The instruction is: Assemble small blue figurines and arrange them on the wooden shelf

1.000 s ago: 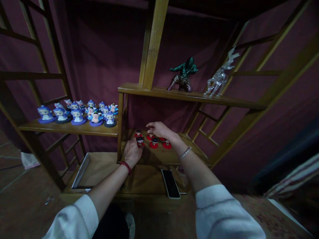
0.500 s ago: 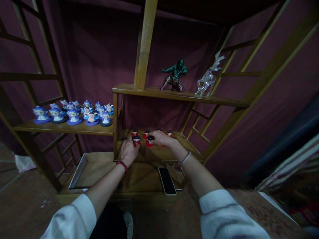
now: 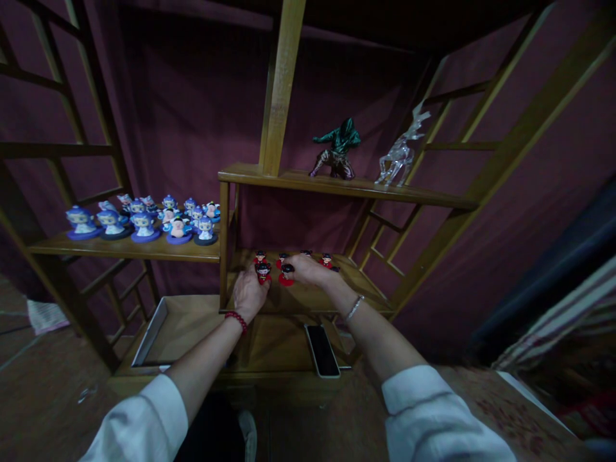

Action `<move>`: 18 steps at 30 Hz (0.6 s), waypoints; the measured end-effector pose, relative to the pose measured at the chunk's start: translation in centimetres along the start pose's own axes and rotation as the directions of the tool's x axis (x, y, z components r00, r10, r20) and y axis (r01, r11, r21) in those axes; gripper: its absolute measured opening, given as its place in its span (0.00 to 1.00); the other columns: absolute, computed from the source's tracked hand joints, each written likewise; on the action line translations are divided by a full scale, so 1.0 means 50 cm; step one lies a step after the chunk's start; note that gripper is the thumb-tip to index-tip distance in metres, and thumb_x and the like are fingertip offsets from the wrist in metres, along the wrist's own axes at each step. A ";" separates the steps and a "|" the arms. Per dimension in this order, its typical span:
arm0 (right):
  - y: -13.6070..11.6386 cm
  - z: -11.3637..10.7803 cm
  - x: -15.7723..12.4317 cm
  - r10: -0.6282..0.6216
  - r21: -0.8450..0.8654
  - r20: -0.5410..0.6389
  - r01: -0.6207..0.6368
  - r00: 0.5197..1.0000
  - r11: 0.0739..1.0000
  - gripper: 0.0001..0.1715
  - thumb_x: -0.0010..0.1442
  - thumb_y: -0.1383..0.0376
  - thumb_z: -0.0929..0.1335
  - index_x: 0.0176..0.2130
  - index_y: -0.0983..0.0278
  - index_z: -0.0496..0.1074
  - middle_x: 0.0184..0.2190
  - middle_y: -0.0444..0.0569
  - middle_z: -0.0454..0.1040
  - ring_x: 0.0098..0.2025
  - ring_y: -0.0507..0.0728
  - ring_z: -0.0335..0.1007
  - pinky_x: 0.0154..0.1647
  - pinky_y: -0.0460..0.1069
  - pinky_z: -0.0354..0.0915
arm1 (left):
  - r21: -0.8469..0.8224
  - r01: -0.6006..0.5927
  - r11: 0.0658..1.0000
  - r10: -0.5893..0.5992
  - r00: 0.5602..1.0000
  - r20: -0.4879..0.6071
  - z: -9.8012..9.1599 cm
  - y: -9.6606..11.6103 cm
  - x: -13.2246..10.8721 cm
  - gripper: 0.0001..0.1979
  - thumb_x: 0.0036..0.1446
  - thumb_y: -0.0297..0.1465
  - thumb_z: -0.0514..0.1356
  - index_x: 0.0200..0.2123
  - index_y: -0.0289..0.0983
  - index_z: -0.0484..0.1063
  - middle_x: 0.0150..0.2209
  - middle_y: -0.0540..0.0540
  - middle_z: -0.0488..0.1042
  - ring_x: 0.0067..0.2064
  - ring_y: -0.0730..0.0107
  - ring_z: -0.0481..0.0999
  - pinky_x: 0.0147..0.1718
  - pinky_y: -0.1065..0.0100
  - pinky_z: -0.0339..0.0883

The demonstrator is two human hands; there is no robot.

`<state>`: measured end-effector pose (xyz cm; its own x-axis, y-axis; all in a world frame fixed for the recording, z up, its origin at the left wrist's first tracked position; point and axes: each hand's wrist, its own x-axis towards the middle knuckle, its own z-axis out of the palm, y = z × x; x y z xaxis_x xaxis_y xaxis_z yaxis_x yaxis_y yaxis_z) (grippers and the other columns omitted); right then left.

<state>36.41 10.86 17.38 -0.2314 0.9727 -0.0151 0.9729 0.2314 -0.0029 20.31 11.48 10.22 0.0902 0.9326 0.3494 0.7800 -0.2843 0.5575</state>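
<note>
Small red figurines with black hair stand on the low wooden shelf (image 3: 298, 299). My left hand (image 3: 249, 290) is closed around the front-left figurine (image 3: 263, 274), thumb on its right side. Beside it, my right hand (image 3: 308, 269) has its fingers on another front figurine (image 3: 287, 274) with a round red base. Behind them stand a back-left figurine (image 3: 260, 257), a partly covered figurine (image 3: 282, 259) and a figurine at the right (image 3: 326, 260). My right hand and forearm hide part of the row.
Several purple-and-blue figurines (image 3: 143, 226) crowd the left shelf. A dark green crouching statue (image 3: 339, 149) and a clear deer figure (image 3: 400, 151) stand on the shelf above my hands. Below lie an open cardboard tray (image 3: 185, 327) and a phone (image 3: 322, 350).
My right hand has shifted slightly left with the figurine at its fingertips, showing more of that figurine. My left hand stays at its figurine. The view has moved a little.
</note>
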 end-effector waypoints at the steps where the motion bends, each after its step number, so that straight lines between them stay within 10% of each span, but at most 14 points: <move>1: -0.001 -0.002 -0.001 0.001 -0.003 0.006 -0.001 1.000 1.000 0.13 0.51 0.65 0.67 0.39 0.64 0.72 0.33 0.49 0.75 0.36 0.54 0.70 0.32 0.43 0.57 | 0.000 -0.002 1.000 0.002 1.000 -0.006 -0.001 0.001 -0.001 0.23 0.49 0.36 0.58 0.49 0.36 0.64 0.40 0.39 0.73 0.46 0.60 0.70 0.41 0.66 0.61; 10: 0.029 -0.027 0.038 0.175 0.172 -0.131 -0.152 0.976 0.973 0.20 0.54 0.58 0.65 0.47 0.59 0.68 0.39 0.45 0.75 0.40 0.52 0.70 0.38 0.43 0.60 | 0.026 0.009 1.000 -0.009 1.000 0.015 -0.009 0.009 -0.003 0.23 0.50 0.36 0.56 0.50 0.35 0.63 0.40 0.39 0.74 0.44 0.59 0.71 0.40 0.65 0.62; 18: 0.052 0.003 0.122 0.205 0.119 0.053 -0.210 0.977 0.970 0.25 0.44 0.66 0.71 0.45 0.58 0.71 0.43 0.43 0.74 0.42 0.53 0.70 0.38 0.41 0.62 | 0.010 0.005 1.000 -0.005 1.000 0.012 -0.007 0.006 -0.003 0.21 0.50 0.35 0.57 0.49 0.36 0.64 0.40 0.40 0.74 0.45 0.60 0.70 0.41 0.66 0.61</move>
<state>37.55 17.42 17.11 -0.0267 0.9973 -0.0681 0.9928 0.0185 -0.1185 20.34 11.19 10.60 0.0940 0.9367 0.3374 0.7863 -0.2777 0.5519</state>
